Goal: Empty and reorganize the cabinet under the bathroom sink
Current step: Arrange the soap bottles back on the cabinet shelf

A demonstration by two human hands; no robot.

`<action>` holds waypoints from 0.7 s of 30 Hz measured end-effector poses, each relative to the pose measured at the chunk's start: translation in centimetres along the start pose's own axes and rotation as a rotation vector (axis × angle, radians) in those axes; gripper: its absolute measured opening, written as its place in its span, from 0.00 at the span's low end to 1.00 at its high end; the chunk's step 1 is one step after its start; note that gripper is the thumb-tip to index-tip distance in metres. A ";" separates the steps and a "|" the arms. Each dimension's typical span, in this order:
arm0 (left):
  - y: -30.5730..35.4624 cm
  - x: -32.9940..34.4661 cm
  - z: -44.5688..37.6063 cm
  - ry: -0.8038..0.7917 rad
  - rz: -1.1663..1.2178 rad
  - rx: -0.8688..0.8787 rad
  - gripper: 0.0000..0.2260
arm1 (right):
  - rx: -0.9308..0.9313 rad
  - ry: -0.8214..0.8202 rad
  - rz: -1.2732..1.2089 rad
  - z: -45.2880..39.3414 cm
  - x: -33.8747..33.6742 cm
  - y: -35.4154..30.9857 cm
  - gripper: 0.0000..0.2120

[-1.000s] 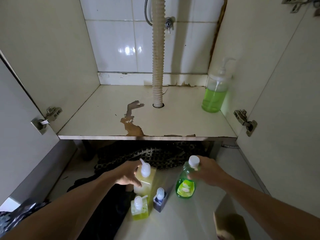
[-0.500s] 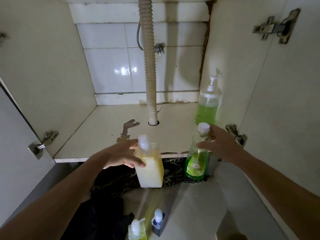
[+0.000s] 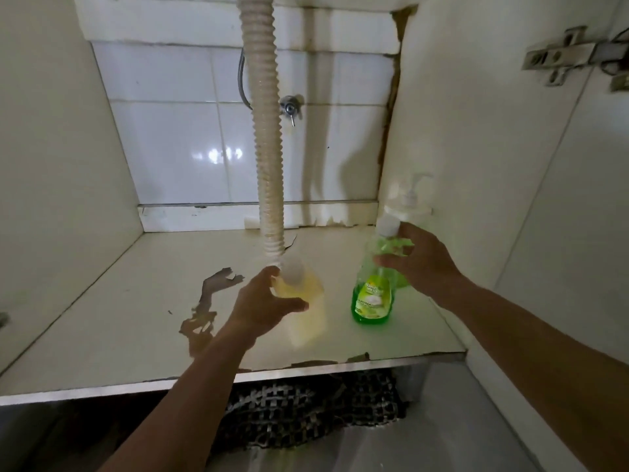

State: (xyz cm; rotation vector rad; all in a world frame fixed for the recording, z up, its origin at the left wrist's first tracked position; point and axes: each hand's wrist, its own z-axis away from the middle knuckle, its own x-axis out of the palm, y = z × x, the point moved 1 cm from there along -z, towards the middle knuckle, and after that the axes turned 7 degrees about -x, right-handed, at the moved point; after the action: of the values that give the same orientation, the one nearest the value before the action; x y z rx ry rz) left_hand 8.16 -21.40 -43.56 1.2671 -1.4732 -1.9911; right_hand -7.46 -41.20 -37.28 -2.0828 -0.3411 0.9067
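Under the sink, on the cabinet floor point(image 3: 119, 318): two bottles are being set down, both upright.

Item 1: yellow liquid bottle point(image 3: 304, 303), white cap, centre of the floor, just near of the corrugated drain hose point(image 3: 267, 165). It is held by the left hand point(image 3: 263, 303), fingers wrapped around its shoulder; its base is blurred, so contact with the floor cannot be told.

Item 2: green dish soap bottle point(image 3: 372, 294), white cap, right of item 1, base seemingly on the floor. Its neck is gripped by the fingers of the right hand point(image 3: 418, 258).

Item 3: pump dispenser point(image 3: 410, 202) of green liquid, far right corner, partly hidden behind the right hand.

Condition: laminate is peeled in patches point(image 3: 207, 301) at the near left.

Progress, as judged: emptying appears finished and restocking is under way; three bottles are placed or nearly so. Whether further items remain outside cannot be told.
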 end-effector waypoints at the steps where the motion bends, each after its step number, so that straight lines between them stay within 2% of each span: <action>1: 0.2 0.2 -1.2 -0.026 0.017 0.000 0.31 | -0.015 -0.009 0.023 -1.3 0.3 0.2 0.24; 6: 1.6 0.7 -6.8 -0.126 -0.030 -0.012 0.35 | -0.033 -0.092 0.167 -7.5 1.7 1.8 0.26; 10: 2.5 1.6 -10.0 -0.170 0.025 -0.068 0.37 | -0.050 -0.152 0.125 -10.6 2.5 2.6 0.26; 16: 3.5 2.8 -12.5 -0.215 0.080 -0.110 0.39 | -0.052 -0.136 0.096 -12.5 2.8 4.0 0.26; 21: 3.6 3.0 -13.0 -0.210 0.079 -0.145 0.40 | -0.038 -0.136 0.171 -12.7 2.3 3.6 0.26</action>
State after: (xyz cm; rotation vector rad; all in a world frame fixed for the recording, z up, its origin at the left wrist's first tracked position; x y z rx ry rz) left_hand 16.41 -32.46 -42.37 0.9513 -1.4158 -2.1879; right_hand 2.85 -49.65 -36.08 -2.1138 -0.2554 1.1559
